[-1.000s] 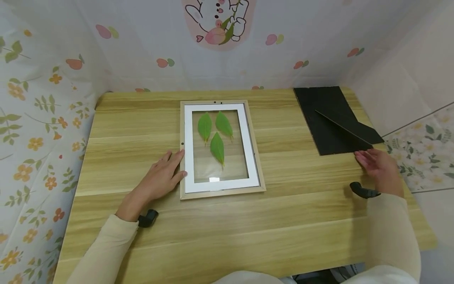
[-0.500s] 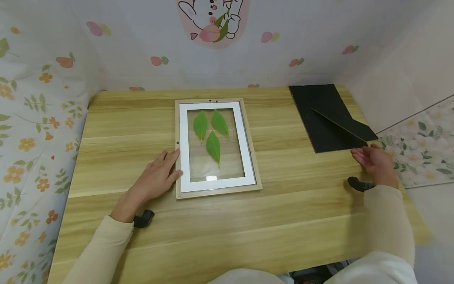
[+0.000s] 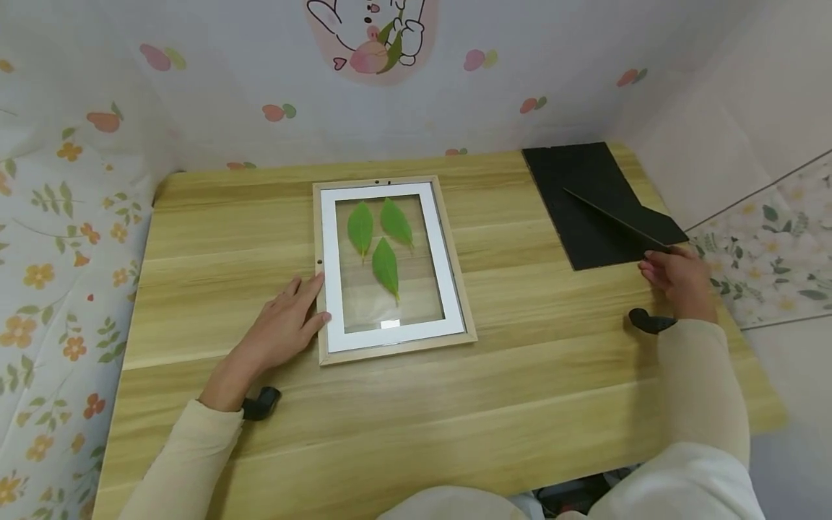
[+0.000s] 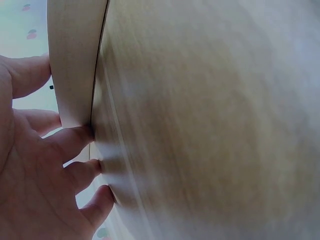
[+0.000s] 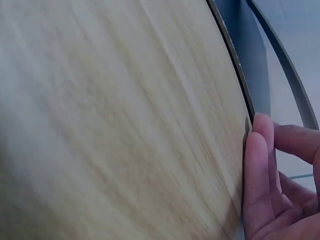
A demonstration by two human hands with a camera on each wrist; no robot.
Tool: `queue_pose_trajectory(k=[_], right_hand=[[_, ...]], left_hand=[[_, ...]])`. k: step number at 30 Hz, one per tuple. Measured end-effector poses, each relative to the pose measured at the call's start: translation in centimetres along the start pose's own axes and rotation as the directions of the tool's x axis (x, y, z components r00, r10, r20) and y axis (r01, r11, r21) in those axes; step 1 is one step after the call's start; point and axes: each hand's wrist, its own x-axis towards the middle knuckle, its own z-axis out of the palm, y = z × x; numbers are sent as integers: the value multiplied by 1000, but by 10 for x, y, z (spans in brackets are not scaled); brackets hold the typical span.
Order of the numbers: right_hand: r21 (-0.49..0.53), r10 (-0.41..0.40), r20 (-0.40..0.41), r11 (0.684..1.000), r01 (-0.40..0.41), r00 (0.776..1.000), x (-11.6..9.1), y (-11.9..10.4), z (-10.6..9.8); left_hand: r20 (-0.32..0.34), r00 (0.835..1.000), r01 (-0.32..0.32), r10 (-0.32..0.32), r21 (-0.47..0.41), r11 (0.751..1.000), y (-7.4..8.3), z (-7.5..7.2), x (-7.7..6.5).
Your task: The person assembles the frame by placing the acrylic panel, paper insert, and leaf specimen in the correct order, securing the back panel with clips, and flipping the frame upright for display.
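A light wooden picture frame (image 3: 459,271) with a white mat (image 3: 333,289) lies flat; three green leaves (image 3: 385,267) show inside its clear pane. Along its left side rests my left hand (image 3: 282,328), fingers straight and spread. In the left wrist view, the thumb and fingertips of the left hand (image 4: 35,170) lie right at the wooden edge. At the right back is a black backing board (image 3: 578,224) with a raised stand flap (image 3: 624,220). My right hand (image 3: 682,282) pinches the board's near edge by the flap's end. In the right wrist view, fingertips of the right hand (image 5: 280,185) meet the edge.
All of it is on a wood-grain table (image 3: 403,419). Behind it stands a white fruit-print curtain (image 3: 214,94), a floral curtain (image 3: 58,289) hangs left, and a pale wall panel (image 3: 780,238) borders the right. Black wrist cameras (image 3: 262,404) are worn on both wrists.
The head view has shifted a little, so everything sits slightly further left and up. Both hands keep their places at the frame and the backing board.
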Motion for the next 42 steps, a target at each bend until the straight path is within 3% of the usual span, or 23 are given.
queue_pose_trajectory(k=[8,13,18,24,29,33,36,42], right_hand=[[17,41,-163,999,-38,986,2,-4,7],[45,111,-224,994,-103,968,6,-2,7],[82,118,-234,991,-102,965,4,2,2],[173,135,-114,978,-114,984,-1,2,-6],[326,128,16,937,-126,992,-4,6,-17],[492,171,206,833,-253,963,-5,9,-33],[551,189,301,766,-332,935,-2,9,-42],[502,189,383,779,-376,904,4,5,-37]], left_hand=[[-2,1000,-6,6,-13,1000,2,3,0],[-3,1000,-4,4,-3,1000,1,2,0],[-4,1000,-10,10,7,1000,1,2,0],[-8,1000,-11,11,15,1000,1,1,0],[-2,1000,-7,7,15,1000,1,2,-1],[-2,1000,-7,7,16,1000,1,3,0],[-13,1000,-13,14,14,1000,1,3,1],[-12,1000,-1,1,7,1000,1,0,0]])
